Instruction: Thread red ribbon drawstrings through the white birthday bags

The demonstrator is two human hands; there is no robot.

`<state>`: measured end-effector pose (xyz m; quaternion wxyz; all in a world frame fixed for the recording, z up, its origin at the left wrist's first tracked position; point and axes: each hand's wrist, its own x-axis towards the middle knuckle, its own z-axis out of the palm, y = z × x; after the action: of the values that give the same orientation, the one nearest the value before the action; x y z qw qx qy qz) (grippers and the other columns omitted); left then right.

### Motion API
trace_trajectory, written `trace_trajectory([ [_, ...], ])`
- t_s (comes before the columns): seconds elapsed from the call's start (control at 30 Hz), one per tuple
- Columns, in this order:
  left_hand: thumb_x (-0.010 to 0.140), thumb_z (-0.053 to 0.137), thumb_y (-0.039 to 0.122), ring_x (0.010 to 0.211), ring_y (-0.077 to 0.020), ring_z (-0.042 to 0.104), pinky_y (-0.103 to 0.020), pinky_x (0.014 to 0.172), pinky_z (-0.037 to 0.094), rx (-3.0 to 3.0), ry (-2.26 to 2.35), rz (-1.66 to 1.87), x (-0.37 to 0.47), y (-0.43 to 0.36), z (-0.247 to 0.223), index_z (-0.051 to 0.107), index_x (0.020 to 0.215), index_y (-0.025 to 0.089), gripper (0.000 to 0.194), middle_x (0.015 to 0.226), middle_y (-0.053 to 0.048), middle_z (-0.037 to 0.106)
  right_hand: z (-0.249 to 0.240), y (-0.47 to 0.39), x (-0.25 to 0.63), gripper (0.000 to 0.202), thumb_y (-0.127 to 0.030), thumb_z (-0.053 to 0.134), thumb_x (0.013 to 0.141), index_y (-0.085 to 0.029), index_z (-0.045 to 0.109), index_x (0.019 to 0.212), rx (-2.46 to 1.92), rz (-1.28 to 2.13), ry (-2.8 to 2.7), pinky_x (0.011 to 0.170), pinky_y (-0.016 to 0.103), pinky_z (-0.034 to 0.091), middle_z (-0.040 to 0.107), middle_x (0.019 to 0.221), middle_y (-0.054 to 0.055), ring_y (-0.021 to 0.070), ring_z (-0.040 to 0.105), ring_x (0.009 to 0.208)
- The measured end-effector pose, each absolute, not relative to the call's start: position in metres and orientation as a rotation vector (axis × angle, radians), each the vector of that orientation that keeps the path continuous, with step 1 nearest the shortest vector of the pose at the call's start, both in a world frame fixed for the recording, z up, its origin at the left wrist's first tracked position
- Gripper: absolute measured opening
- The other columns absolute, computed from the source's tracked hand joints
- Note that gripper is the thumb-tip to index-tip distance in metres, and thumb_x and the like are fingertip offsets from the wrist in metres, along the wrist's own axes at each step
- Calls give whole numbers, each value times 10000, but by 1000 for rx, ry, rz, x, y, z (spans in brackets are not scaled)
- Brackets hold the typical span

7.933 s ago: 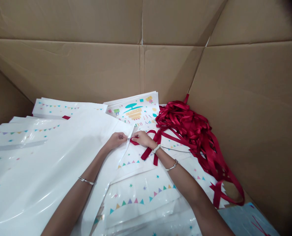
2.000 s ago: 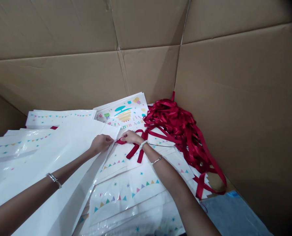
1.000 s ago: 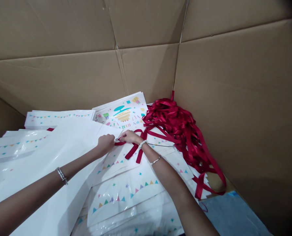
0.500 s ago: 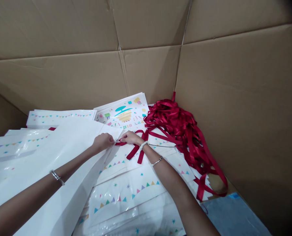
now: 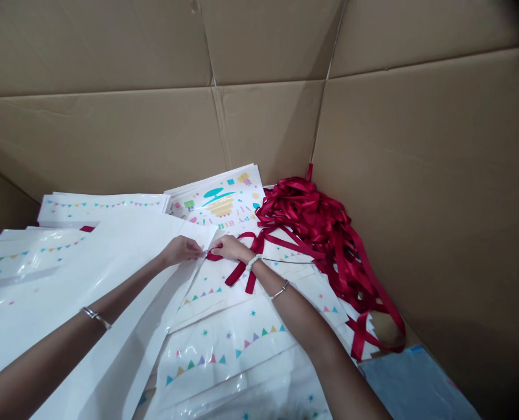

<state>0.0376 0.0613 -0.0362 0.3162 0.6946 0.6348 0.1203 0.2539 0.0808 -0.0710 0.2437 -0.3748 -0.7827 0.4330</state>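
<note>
My left hand [image 5: 183,251] is closed in a pinch at the right edge of a large plain white sheet [image 5: 97,280]. Its fingertips almost meet those of my right hand [image 5: 228,248]. That hand pinches a red ribbon [image 5: 213,255], whose loop lies right at the sheet's edge. Whether the ribbon passes through the sheet is too small to tell. A thin dark rod [image 5: 288,261] sticks out to the right from behind my right wrist. Two cut ribbon ends [image 5: 251,283] hang below the wrist over printed white sheets [image 5: 224,350] with coloured bunting.
A tangled heap of red ribbons [image 5: 314,219] lies at the right, against the cardboard wall [image 5: 417,175]. Behind my hands is a stack printed with a birthday cake [image 5: 220,201]. More bunting sheets [image 5: 18,256] lie left. A grey-blue flat piece [image 5: 417,385] is at the lower right.
My fingertips have drawn closer together at the sheet's edge, and the ribbon loop now meets my left fingers. The white sheet and left forearm have shifted slightly left.
</note>
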Motion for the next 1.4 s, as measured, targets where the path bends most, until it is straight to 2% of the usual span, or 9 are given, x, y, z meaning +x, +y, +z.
trace_trajectory([
  [0.1, 558, 795, 617, 636, -190, 620, -276, 592, 478, 1699, 1539, 440, 28, 62, -44, 748, 736, 159, 493, 681, -67, 711, -73, 81, 253, 161, -202, 621, 854, -112, 748, 813, -985, 1124, -2172, 670, 184, 387, 704, 824, 26, 111, 581, 746],
  [0.2, 552, 810, 651, 642, -193, 616, -291, 591, 492, 1644, 1506, 505, 21, 61, -52, 749, 758, 143, 553, 717, -91, 715, -72, 80, 251, 164, -200, 615, 863, -107, 736, 802, -973, 1098, -2196, 639, 186, 369, 679, 773, 15, 101, 549, 695],
  [0.47, 642, 782, 615, 696, -184, 628, -280, 670, 506, 1642, 1412, 614, 13, 58, -64, 745, 776, 156, 479, 732, -67, 712, -68, 76, 245, 152, -175, 608, 877, -121, 726, 797, -940, 1085, -2218, 659, 182, 360, 647, 730, -2, 106, 547, 711],
  [0.6, 674, 765, 609, 674, -155, 595, -257, 656, 479, 1640, 1415, 617, 14, 55, -66, 725, 758, 152, 467, 711, -40, 689, -68, 74, 242, 146, -175, 613, 883, -113, 717, 801, -965, 1068, -2219, 663, 183, 361, 647, 749, 5, 105, 552, 720],
  [0.8, 766, 687, 620, 677, -135, 555, -237, 643, 441, 1721, 1366, 644, 15, 51, -71, 716, 846, 145, 482, 728, -21, 665, -68, 71, 241, 137, -169, 620, 886, -116, 731, 827, -1041, 1049, -2221, 684, 191, 378, 675, 794, 22, 110, 585, 749],
  [1.1, 826, 626, 581, 606, -126, 491, -234, 591, 375, 1916, 1366, 738, 20, 50, -78, 672, 764, 140, 448, 624, -2, 589, -54, 63, 232, 116, -133, 623, 861, -134, 728, 813, -1241, 999, -2234, 713, 206, 401, 737, 900, 54, 147, 639, 851],
  [1.4, 907, 552, 488, 616, -134, 493, -241, 599, 367, 2120, 1388, 743, 22, 46, -81, 650, 790, 162, 360, 678, -2, 622, -38, 54, 224, 124, -152, 607, 855, -148, 730, 871, -1348, 927, -2342, 694, 208, 388, 728, 959, 63, 154, 633, 870],
])
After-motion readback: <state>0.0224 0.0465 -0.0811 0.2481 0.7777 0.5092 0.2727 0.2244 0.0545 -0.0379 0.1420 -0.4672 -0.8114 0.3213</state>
